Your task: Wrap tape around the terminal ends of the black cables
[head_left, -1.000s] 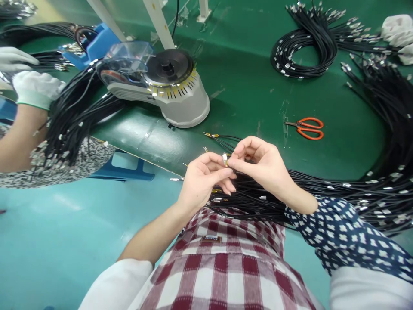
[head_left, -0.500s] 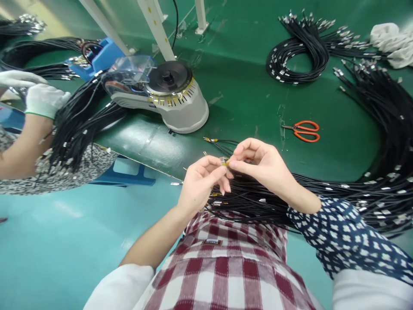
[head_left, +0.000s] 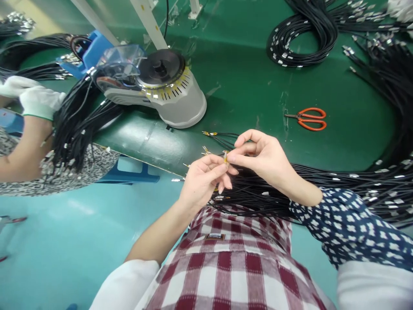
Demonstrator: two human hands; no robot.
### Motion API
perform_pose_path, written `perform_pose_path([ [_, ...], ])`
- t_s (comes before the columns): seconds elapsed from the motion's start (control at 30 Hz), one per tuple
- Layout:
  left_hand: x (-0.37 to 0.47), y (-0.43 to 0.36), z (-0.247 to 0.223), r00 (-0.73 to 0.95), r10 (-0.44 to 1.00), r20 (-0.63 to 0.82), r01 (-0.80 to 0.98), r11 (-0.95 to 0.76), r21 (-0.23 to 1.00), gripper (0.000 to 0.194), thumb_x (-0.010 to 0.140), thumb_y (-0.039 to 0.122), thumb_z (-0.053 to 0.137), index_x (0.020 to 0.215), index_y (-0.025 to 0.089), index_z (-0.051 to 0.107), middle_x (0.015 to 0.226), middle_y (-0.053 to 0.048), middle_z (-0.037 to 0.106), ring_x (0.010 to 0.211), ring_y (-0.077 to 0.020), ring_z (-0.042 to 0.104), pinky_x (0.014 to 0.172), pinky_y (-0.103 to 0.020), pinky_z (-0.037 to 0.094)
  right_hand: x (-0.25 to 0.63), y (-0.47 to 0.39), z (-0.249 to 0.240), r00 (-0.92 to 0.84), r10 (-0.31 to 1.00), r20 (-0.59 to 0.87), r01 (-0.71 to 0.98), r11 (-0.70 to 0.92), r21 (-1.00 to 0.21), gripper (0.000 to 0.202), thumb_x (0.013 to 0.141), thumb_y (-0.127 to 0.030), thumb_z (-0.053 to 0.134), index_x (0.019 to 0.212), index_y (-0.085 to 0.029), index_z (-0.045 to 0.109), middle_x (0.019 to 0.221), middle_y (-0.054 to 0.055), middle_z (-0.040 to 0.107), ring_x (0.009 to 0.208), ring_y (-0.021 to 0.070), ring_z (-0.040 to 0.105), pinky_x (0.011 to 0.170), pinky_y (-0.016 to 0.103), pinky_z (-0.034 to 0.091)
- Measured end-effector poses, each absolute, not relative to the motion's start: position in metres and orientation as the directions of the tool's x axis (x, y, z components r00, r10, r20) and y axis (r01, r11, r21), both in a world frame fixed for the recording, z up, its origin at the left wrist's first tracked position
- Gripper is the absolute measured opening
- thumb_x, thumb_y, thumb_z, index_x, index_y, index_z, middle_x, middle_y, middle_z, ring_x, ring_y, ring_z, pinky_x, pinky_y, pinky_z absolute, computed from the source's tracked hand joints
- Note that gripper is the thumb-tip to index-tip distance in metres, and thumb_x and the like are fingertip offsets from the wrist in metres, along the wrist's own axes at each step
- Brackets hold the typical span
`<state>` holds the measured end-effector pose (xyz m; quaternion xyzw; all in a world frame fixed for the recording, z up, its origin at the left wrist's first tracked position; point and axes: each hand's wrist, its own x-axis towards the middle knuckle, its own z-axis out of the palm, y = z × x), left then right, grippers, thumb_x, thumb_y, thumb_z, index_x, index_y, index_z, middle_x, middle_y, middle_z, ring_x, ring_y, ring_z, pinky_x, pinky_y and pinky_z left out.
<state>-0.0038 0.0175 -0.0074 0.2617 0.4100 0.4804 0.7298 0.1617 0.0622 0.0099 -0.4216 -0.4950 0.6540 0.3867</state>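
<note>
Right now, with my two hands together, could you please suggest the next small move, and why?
Perhaps press the small silver-and-yellow piece a little more snugly, since the left hand and right hand meet at it, and nearby cable ends show yellow bands.

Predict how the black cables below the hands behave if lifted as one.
Likely floppy: the cables are thin and long, lying in loose curves. Probably prone to tangling, since many cross. Perhaps heavy together, given how many there are.
</note>
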Motion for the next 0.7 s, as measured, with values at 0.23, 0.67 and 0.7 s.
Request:
perform_pose_path([
  [0.23, 0.000, 0.014, -0.016, 0.174, 0.915, -0.363, -0.482, 0.400, 0.779, 0.024, 0.076, 0.031, 0.079, 0.076, 0.014, 0.062, 0.071, -0.004, 0.074, 0.038, -0.0077, 0.058, 0.032, -0.014, 0.036, 0.155, 0.058, 0.002, -0.292, 0.954, -0.064, -0.131, -0.107, -0.986, 0.036, 0.074, -0.029, 0.079, 0.085, -0.022, 0.046, 0.074, -0.001, 0.072, 0.058, 0.0118, 0.066, 0.055, 0.025, 0.047],
  [0.67, 0.003, 0.013, -0.012, 0.051, 0.961, -0.272, -0.406, 0.269, 0.873, 0.020, 0.076, 0.025, 0.080, 0.073, 0.015, 0.063, 0.065, -0.002, 0.073, 0.039, -0.0098, 0.061, 0.036, -0.015, 0.040, 0.154, 0.055, 0.008, -0.335, 0.940, -0.057, -0.147, -0.111, -0.983, 0.045, 0.076, -0.033, 0.079, 0.086, -0.025, 0.036, 0.074, -0.003, 0.071, 0.057, 0.0127, 0.065, 0.063, 0.031, 0.052],
  [0.7, 0.002, 0.012, -0.012, 0.072, 0.957, -0.283, -0.410, 0.287, 0.866, 0.020, 0.076, 0.026, 0.080, 0.073, 0.015, 0.063, 0.066, -0.003, 0.074, 0.039, -0.0099, 0.061, 0.036, -0.016, 0.040, 0.156, 0.058, 0.006, -0.375, 0.924, -0.075, -0.184, -0.154, -0.971, 0.046, 0.075, -0.033, 0.080, 0.086, -0.025, 0.037, 0.074, -0.003, 0.071, 0.058, 0.0127, 0.066, 0.065, 0.031, 0.053],
])
